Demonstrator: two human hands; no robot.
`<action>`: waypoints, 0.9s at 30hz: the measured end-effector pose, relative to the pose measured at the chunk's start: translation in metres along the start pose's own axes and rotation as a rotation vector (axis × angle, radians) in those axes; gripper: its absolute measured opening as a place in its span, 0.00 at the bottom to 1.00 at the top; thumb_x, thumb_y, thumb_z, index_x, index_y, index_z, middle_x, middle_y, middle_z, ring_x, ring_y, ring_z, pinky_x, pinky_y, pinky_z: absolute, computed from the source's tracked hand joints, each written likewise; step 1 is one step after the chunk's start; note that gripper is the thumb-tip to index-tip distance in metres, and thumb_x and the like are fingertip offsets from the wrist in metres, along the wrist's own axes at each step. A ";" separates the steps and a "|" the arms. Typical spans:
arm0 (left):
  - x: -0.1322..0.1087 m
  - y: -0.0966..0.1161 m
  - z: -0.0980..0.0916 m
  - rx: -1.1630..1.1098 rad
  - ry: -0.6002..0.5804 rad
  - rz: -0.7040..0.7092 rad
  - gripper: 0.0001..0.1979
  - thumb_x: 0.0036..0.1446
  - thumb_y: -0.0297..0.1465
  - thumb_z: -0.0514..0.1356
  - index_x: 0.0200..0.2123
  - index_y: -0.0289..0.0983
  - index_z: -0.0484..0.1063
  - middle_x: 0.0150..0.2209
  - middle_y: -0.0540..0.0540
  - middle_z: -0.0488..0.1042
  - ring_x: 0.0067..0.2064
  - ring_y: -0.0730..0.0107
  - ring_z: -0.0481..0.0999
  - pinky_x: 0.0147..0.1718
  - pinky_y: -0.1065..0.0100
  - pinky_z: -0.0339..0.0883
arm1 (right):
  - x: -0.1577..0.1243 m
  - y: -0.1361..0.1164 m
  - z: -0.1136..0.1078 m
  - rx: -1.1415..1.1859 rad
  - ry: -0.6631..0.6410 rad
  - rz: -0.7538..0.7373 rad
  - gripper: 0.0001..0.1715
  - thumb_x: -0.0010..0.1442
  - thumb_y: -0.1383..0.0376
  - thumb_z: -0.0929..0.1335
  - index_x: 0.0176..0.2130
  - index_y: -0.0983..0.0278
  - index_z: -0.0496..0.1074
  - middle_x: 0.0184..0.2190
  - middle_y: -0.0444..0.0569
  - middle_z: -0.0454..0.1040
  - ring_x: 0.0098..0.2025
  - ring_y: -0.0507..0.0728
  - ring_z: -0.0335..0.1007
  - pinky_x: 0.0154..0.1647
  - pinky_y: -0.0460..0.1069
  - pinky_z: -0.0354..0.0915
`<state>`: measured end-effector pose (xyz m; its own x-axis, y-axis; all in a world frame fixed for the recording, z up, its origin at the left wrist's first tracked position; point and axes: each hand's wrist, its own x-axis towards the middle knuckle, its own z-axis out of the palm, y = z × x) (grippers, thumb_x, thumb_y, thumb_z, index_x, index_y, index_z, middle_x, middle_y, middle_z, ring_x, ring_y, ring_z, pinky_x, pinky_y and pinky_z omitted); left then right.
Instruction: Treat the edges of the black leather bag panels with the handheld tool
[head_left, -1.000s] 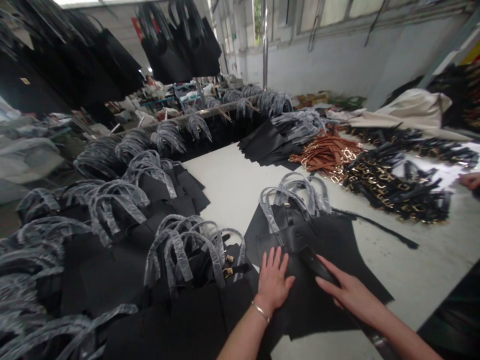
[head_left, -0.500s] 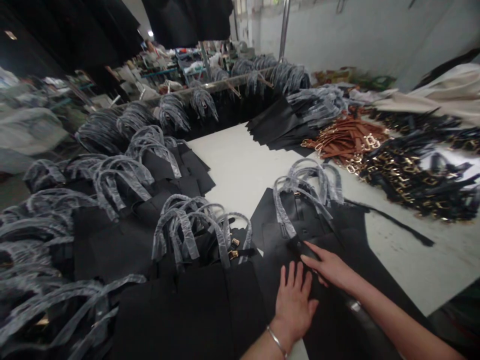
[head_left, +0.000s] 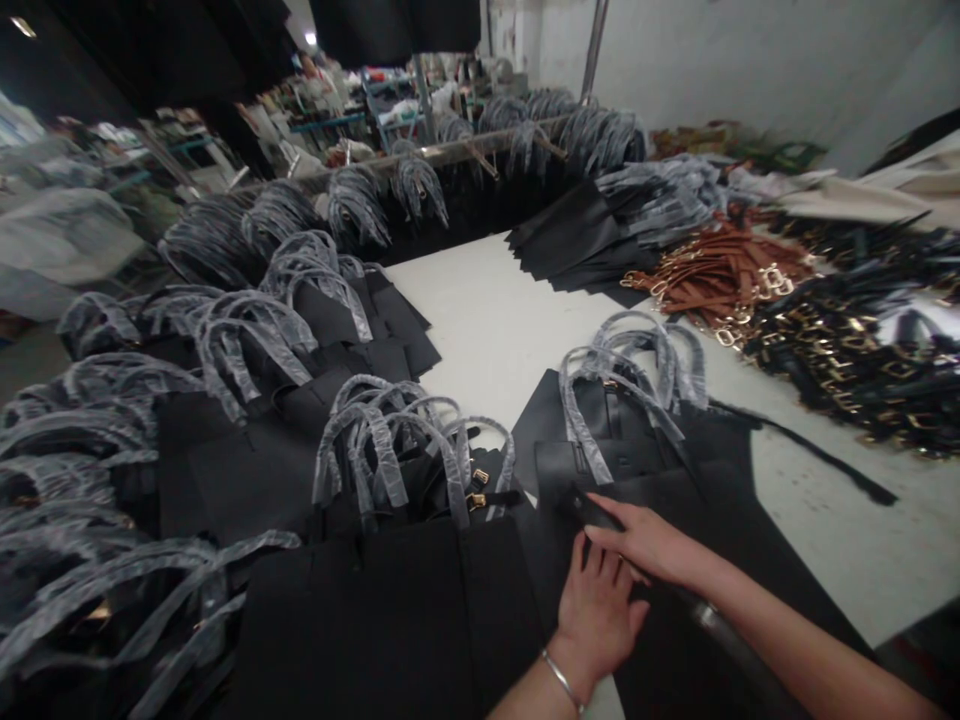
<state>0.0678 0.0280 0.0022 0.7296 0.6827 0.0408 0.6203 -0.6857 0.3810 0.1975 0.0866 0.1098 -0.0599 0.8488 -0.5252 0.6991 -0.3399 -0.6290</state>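
My right hand [head_left: 645, 540] grips a long black strap-like piece [head_left: 589, 508], fingers closed round it and thumb on top. Its narrow end points up-left past my fingertips, while its rear runs toward the lower right with a shiny spot; I cannot make out its exact kind. Just below, my left hand [head_left: 600, 605], with a silver bracelet at the wrist, lies palm down with fingers stretched and slightly bent, close against the right hand. Both are over a black bag panel [head_left: 720, 520]. Beyond them stand plastic-wrapped handles [head_left: 585, 430] on the black bag pieces.
To the left lie several black bag panels [head_left: 390, 600] with wrapped handles [head_left: 379, 450] and gold buckles [head_left: 477, 490]. Brown straps [head_left: 712, 270] and black straps with gold hardware [head_left: 855, 340] are heaped at the right of the white table [head_left: 480, 310]. Wrapped handles hang on a rail [head_left: 300, 180] behind.
My right hand and the black piece have shifted slightly left across the panel. My left hand's fingers have bent and now sit nearer the right hand. The view has tilted a little.
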 end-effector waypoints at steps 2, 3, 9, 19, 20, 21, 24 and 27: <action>0.000 0.000 0.003 -0.019 -0.013 0.002 0.27 0.66 0.47 0.46 0.60 0.39 0.64 0.61 0.44 0.65 0.67 0.54 0.52 0.66 0.46 0.47 | -0.006 0.003 0.002 0.037 -0.057 0.025 0.36 0.61 0.56 0.63 0.64 0.68 0.62 0.31 0.50 0.81 0.23 0.58 0.76 0.26 0.50 0.70; 0.001 0.000 0.005 -0.020 -0.021 0.002 0.26 0.66 0.47 0.46 0.59 0.39 0.65 0.61 0.45 0.66 0.66 0.53 0.53 0.66 0.46 0.47 | -0.007 0.003 0.004 0.055 -0.060 0.026 0.36 0.61 0.57 0.63 0.64 0.69 0.62 0.32 0.51 0.82 0.25 0.58 0.77 0.27 0.50 0.70; 0.002 -0.001 0.008 0.071 0.022 0.014 0.28 0.67 0.47 0.45 0.62 0.38 0.62 0.63 0.44 0.63 0.67 0.54 0.53 0.65 0.46 0.49 | 0.006 -0.014 0.010 0.101 0.108 -0.052 0.38 0.56 0.57 0.67 0.62 0.69 0.65 0.46 0.57 0.79 0.46 0.64 0.75 0.49 0.55 0.67; 0.003 0.004 0.003 0.034 0.165 -0.057 0.22 0.64 0.39 0.54 0.58 0.35 0.65 0.62 0.38 0.63 0.63 0.52 0.61 0.63 0.44 0.54 | -0.068 0.094 -0.053 0.533 0.433 0.222 0.44 0.58 0.48 0.67 0.66 0.61 0.55 0.20 0.38 0.67 0.16 0.51 0.62 0.17 0.46 0.60; 0.013 0.005 0.002 0.011 0.173 -0.070 0.20 0.63 0.35 0.54 0.56 0.35 0.67 0.62 0.38 0.63 0.62 0.52 0.62 0.62 0.46 0.57 | -0.071 0.105 -0.059 0.586 0.440 0.250 0.44 0.57 0.48 0.67 0.66 0.61 0.55 0.20 0.38 0.66 0.16 0.51 0.62 0.16 0.46 0.59; 0.025 0.005 0.000 -0.009 0.180 -0.074 0.18 0.62 0.31 0.55 0.55 0.35 0.67 0.62 0.38 0.62 0.61 0.53 0.63 0.61 0.48 0.60 | -0.074 0.114 -0.063 0.633 0.449 0.268 0.43 0.57 0.49 0.68 0.65 0.61 0.56 0.20 0.38 0.66 0.16 0.51 0.61 0.15 0.45 0.59; 0.070 0.005 -0.007 -0.051 0.192 -0.053 0.23 0.59 0.24 0.56 0.58 0.34 0.63 0.64 0.38 0.59 0.62 0.54 0.62 0.59 0.54 0.64 | -0.074 0.131 -0.077 0.739 0.492 0.304 0.39 0.58 0.51 0.68 0.63 0.60 0.59 0.20 0.38 0.66 0.15 0.50 0.62 0.16 0.45 0.59; 0.108 0.001 -0.014 -0.066 0.138 -0.025 0.25 0.59 0.25 0.59 0.60 0.36 0.61 0.62 0.39 0.62 0.59 0.53 0.64 0.56 0.54 0.66 | -0.065 0.142 -0.091 0.796 0.507 0.334 0.36 0.59 0.52 0.68 0.62 0.60 0.60 0.21 0.40 0.67 0.16 0.51 0.63 0.16 0.45 0.60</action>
<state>0.1434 0.1040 0.0198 0.6648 0.7306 0.1558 0.6137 -0.6531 0.4436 0.3655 0.0200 0.1073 0.4932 0.6699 -0.5549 -0.0673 -0.6066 -0.7921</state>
